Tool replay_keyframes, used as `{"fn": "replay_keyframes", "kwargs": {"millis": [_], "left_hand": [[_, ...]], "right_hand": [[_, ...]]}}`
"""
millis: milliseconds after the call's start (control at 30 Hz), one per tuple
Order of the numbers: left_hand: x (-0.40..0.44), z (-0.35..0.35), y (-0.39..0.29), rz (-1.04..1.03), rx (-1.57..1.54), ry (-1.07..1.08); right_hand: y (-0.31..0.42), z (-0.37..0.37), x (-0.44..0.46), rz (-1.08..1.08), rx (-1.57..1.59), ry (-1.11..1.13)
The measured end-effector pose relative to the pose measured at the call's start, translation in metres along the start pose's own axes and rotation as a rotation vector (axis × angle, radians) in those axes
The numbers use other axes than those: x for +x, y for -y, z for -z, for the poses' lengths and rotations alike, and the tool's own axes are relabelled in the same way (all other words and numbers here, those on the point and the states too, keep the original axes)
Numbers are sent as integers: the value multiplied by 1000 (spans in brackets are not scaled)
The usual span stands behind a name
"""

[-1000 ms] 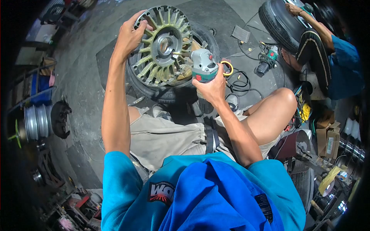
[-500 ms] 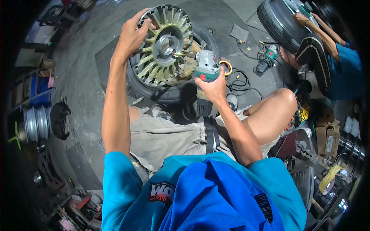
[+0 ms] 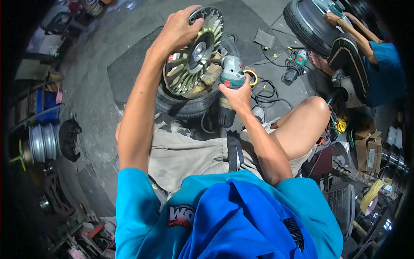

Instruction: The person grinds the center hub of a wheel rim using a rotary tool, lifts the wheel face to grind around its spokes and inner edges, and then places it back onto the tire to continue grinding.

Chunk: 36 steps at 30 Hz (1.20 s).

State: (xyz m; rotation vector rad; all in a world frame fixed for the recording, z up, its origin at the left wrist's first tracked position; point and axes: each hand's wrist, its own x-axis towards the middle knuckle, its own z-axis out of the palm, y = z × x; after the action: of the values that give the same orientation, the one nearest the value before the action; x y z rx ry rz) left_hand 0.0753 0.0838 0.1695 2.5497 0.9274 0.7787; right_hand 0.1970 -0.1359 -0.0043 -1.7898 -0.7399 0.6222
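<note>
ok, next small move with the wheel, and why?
Probably a slight firming of the left hand on the spoked wheel to steady its tilt. That hand grips the upper rim, while the right hand holds the power tool with its tip up by the hub; contact there is unclear, so wobble could make the tip skid.

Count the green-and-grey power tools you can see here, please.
3: a first tool in the right hand, a second tool on the floor, a third tool, partly covered, at a co-worker's hands. More may be hidden.
</note>
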Motion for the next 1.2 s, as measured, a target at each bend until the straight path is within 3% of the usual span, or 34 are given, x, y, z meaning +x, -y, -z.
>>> {"fn": "replay_keyframes", "kwargs": {"millis": [100, 200, 233, 300, 400, 600, 700, 767, 867, 967, 1033, 1100, 1200], "left_hand": [[-5, 5, 3, -125, 92, -57], [-59, 49, -26, 120, -16, 160], [-75, 54, -28, 108, -9, 170], [-106, 51, -21, 328, -165, 89], [-120, 53, -6, 262, -131, 42], [-113, 59, -27, 477, -287, 143], [-114, 56, -21, 303, -184, 107], [-113, 56, -24, 322, -194, 116], [-113, 53, -18, 309, -215, 122], [-115, 55, -21, 280, -276, 152], [-122, 58, -28, 283, -317, 188], [-128, 59, -37, 276, -280, 200], [-136, 59, -46, 384, -267, 179]], "right_hand": [[-18, 10, 4, 26, 2, -69], [-14, 27, 6, 1, 47, -52], [-20, 27, 11, -6, 59, -63], [-33, 22, 21, 15, 123, -83], [-24, 20, 33, 67, 192, -39], [-18, 21, 17, 80, 139, 52], [-28, 14, -9, -16, 60, 20], [-45, 12, -14, 12, 99, 76], [-39, 13, -22, -203, 375, 222], [-58, 4, -5, -154, 196, 61], [-21, 20, 1, -199, 255, 124], [-28, 14, 0, -169, 78, -8], [-36, 16, -11, -111, 73, 100]]}}
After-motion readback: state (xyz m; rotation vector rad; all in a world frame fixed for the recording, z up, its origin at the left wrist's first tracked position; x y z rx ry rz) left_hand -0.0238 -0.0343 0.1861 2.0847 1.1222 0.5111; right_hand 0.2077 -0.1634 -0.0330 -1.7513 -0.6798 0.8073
